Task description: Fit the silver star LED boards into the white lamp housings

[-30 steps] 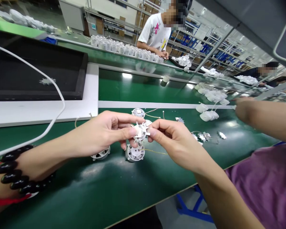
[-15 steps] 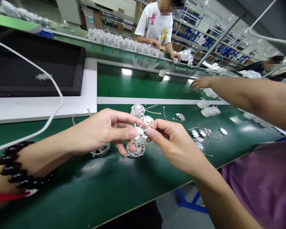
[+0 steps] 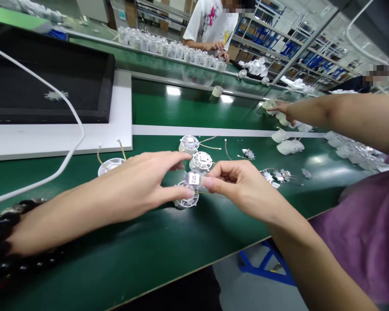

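Note:
My right hand pinches a small finned part between thumb and fingertips; a white square shows on its upward face. Facing it from the left, my left hand has thumb and fingers spread around the part's near side, with nothing gripped. Directly below the held part stands a round white housing, close to my left thumb. Behind it are a second white housing and a third housing, each with a finned insert and thin wires. Another round housing is partly hidden behind my left forearm.
Several loose finned pieces with wires lie to the right. White cups lie beyond them, near a co-worker's reaching arm. A black-framed panel and a white cable occupy the left. Another person works across the bench.
My left fingers have come off the finned part, which my right hand now holds alone. The part has turned, showing its white square. The co-worker's hand at right has moved over the cups.

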`<state>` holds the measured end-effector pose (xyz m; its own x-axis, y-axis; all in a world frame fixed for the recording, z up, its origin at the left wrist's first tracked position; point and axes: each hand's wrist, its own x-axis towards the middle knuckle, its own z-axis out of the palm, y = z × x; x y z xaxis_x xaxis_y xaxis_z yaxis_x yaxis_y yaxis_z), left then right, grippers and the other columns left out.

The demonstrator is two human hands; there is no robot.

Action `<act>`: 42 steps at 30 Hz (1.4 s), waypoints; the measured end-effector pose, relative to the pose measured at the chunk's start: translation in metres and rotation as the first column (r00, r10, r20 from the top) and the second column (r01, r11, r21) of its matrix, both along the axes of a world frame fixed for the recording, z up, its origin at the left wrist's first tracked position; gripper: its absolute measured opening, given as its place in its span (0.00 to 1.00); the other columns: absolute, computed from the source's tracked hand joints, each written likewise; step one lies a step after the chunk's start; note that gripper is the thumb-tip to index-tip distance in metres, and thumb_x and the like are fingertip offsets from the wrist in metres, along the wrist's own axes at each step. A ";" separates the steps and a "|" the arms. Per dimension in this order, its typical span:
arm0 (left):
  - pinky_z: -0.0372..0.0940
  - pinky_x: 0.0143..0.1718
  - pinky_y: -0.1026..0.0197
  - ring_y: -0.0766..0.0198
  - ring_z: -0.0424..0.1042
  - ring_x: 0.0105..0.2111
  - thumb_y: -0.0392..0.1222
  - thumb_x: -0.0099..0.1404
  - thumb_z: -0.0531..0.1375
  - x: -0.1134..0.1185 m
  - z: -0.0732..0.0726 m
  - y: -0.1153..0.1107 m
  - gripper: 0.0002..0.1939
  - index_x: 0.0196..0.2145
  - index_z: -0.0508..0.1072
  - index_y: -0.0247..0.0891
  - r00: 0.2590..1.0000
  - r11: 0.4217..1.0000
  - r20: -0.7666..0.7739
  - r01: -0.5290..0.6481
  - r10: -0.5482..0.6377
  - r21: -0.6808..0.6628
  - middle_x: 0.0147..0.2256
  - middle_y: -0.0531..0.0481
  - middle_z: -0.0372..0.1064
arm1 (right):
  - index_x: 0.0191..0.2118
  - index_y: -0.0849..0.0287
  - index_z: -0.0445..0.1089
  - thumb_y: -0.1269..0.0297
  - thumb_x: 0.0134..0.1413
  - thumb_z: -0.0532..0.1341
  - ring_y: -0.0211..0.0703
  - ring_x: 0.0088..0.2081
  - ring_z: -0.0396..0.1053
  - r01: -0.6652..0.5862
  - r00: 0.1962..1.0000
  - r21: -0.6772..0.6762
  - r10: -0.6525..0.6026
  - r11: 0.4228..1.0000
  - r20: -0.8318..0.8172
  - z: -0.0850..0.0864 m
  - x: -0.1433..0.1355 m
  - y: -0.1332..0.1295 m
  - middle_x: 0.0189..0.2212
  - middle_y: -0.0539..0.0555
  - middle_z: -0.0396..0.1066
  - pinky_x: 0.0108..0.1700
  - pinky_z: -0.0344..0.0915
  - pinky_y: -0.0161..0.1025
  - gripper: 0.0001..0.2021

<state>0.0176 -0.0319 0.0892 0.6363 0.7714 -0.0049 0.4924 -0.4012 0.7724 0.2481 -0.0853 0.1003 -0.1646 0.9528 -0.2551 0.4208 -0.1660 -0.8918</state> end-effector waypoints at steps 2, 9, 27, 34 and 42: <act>0.71 0.50 0.45 0.34 0.77 0.53 0.66 0.65 0.68 -0.002 -0.007 0.000 0.40 0.68 0.71 0.45 0.977 0.993 -0.199 0.094 -0.077 0.078 0.58 0.38 0.77 | 0.27 0.58 0.73 0.46 0.53 0.75 0.39 0.28 0.62 -0.048 0.999 -0.100 0.047 0.994 -0.009 -0.005 0.004 0.002 0.25 0.49 0.70 0.31 0.56 0.38 0.20; 0.66 0.61 0.45 0.36 0.71 0.63 0.48 0.71 0.69 0.009 -0.016 -0.007 0.38 0.73 0.62 0.39 0.889 0.955 -0.378 0.293 -0.260 0.033 0.64 0.35 0.72 | 0.26 0.56 0.67 0.43 0.55 0.73 0.37 0.26 0.57 -0.167 0.976 -0.246 0.196 0.955 0.098 -0.016 0.007 0.012 0.23 0.46 0.64 0.30 0.51 0.39 0.24; 0.51 0.74 0.42 0.43 0.78 0.57 0.48 0.68 0.70 0.005 -0.027 -0.002 0.23 0.60 0.77 0.47 0.956 0.963 -0.145 0.265 -0.256 0.046 0.61 0.47 0.77 | 0.27 0.56 0.64 0.59 0.66 0.67 0.37 0.25 0.58 -0.171 0.927 -0.248 0.241 0.954 0.288 -0.013 0.000 0.014 0.23 0.46 0.65 0.27 0.52 0.37 0.17; 0.52 0.74 0.39 0.45 0.76 0.59 0.51 0.75 0.66 0.007 -0.033 -0.005 0.23 0.63 0.75 0.42 0.931 0.925 -0.126 0.358 -0.343 0.129 0.60 0.43 0.77 | 0.40 0.56 0.76 0.63 0.67 0.67 0.41 0.31 0.70 -0.156 0.945 0.006 0.147 0.988 0.293 -0.019 0.007 -0.003 0.34 0.50 0.79 0.34 0.61 0.39 0.04; 0.66 0.66 0.43 0.45 0.79 0.55 0.53 0.80 0.57 0.003 -0.031 0.000 0.19 0.57 0.79 0.41 0.918 0.886 -0.115 0.397 -0.380 0.240 0.56 0.41 0.79 | 0.41 0.59 0.84 0.69 0.72 0.59 0.49 0.34 0.74 -0.393 0.809 0.457 0.065 0.798 0.584 -0.043 0.011 -0.023 0.33 0.57 0.82 0.36 0.63 0.43 0.14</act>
<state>0.0211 -0.0324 0.0584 0.8901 0.4431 0.1069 0.3012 -0.7479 0.5916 0.2588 -0.1083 0.0570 -0.3967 0.9025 0.1677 0.7950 0.4292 -0.4288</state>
